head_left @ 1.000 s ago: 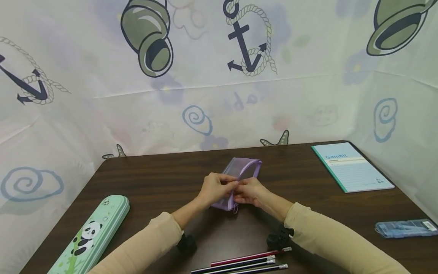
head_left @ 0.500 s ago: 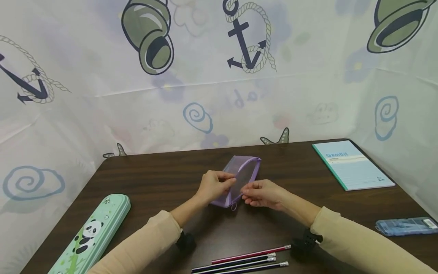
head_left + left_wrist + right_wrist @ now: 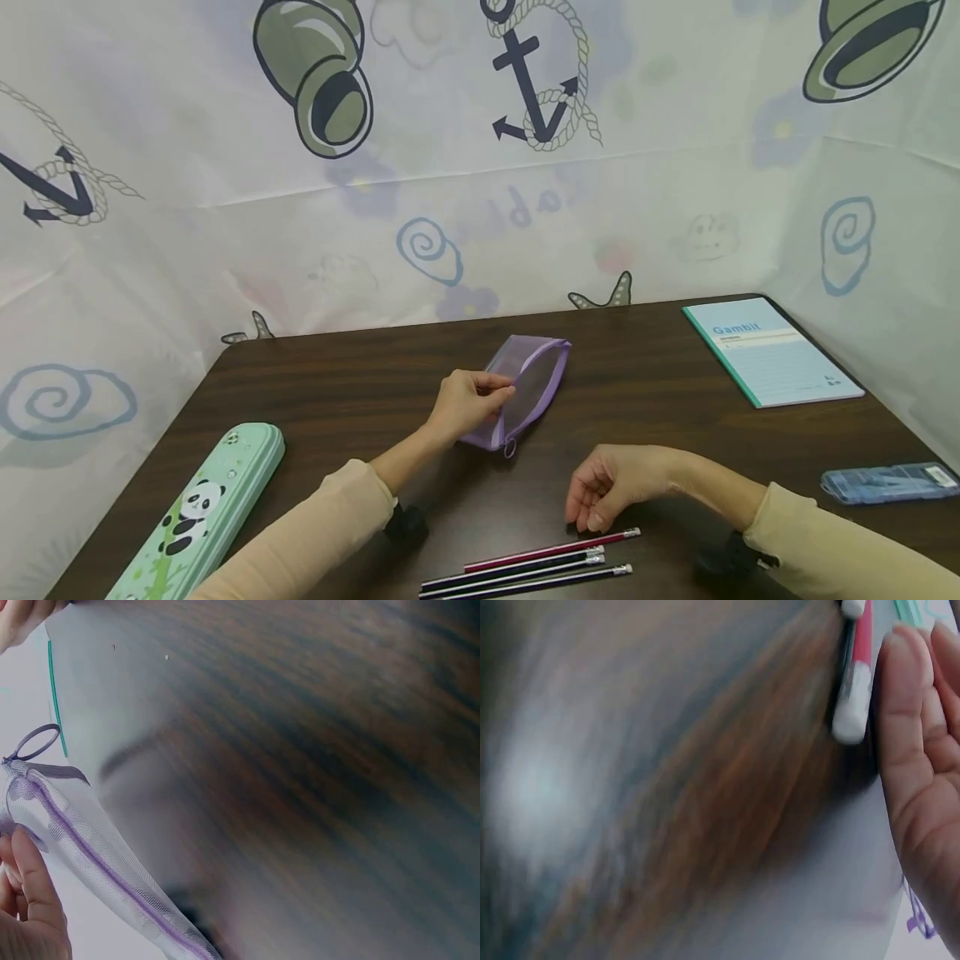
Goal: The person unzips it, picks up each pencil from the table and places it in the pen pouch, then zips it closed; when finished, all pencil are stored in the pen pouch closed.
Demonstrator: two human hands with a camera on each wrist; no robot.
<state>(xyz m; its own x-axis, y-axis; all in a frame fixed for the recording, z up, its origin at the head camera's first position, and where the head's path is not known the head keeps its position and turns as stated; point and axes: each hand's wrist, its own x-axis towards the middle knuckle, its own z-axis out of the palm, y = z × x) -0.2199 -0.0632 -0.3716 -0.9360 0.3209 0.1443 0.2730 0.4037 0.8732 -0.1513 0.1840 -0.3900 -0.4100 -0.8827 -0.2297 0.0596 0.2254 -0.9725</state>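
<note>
A purple mesh zipper pouch (image 3: 534, 390) lies mid-table with its mouth gaping. My left hand (image 3: 465, 404) pinches the near rim of that mouth between thumb and fingers. In the left wrist view the pouch's zipper edge (image 3: 94, 859) and pull ring (image 3: 36, 742) show beside my left fingers (image 3: 37, 877). My right hand (image 3: 633, 482) hovers just behind the eraser end of a red pencil (image 3: 551, 551), fingers loosely bent and holding nothing. Several black pencils (image 3: 517, 572) lie in front of the red one. The right wrist view shows the red pencil's white eraser (image 3: 850, 724) beside my thumb.
A mint-green panda pencil case (image 3: 198, 517) lies at the left. On the right are a light-blue notebook (image 3: 772, 350) near the back and a clear blue plastic box (image 3: 888, 483) near the edge. A patterned cloth (image 3: 480, 200) hangs behind the table (image 3: 360, 375).
My right hand has let go of the pouch and moved right and toward me, down to the pencils. The pouch mouth has spread wider. My left hand stays at its rim.
</note>
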